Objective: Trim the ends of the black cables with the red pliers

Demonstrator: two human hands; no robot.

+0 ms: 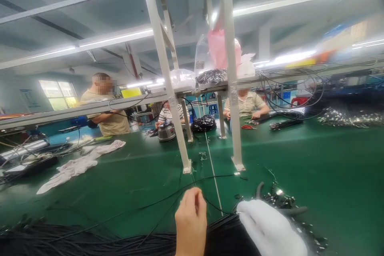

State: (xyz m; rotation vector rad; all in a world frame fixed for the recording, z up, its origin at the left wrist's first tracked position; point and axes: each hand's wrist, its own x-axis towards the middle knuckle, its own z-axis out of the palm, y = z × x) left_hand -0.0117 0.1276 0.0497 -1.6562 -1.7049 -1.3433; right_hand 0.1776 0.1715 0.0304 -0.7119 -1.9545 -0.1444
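Observation:
My left hand [192, 216], bare, is raised over the bench with thumb and fingers pinched together on a thin black cable [214, 207]. From there the cable runs right to the fingertips of my right hand [270, 228], which wears a white glove and is closed. Its fingertips meet the cable; the glove hides the exact grip. Dark handle-like pieces [294, 210] stick out behind the glove; I cannot tell whether they belong to a held tool. A thick bundle of black cables [90, 240] lies along the near edge, below both hands.
Small black and metallic parts [282, 196] lie beyond the glove. White shelf posts [235, 128] rise from the green bench [144, 184]. A pale cloth [81, 164] lies left. Across the bench sit red-handled pliers [248, 127], a grey machine [166, 132], coiled cables [204, 124] and several people [247, 106].

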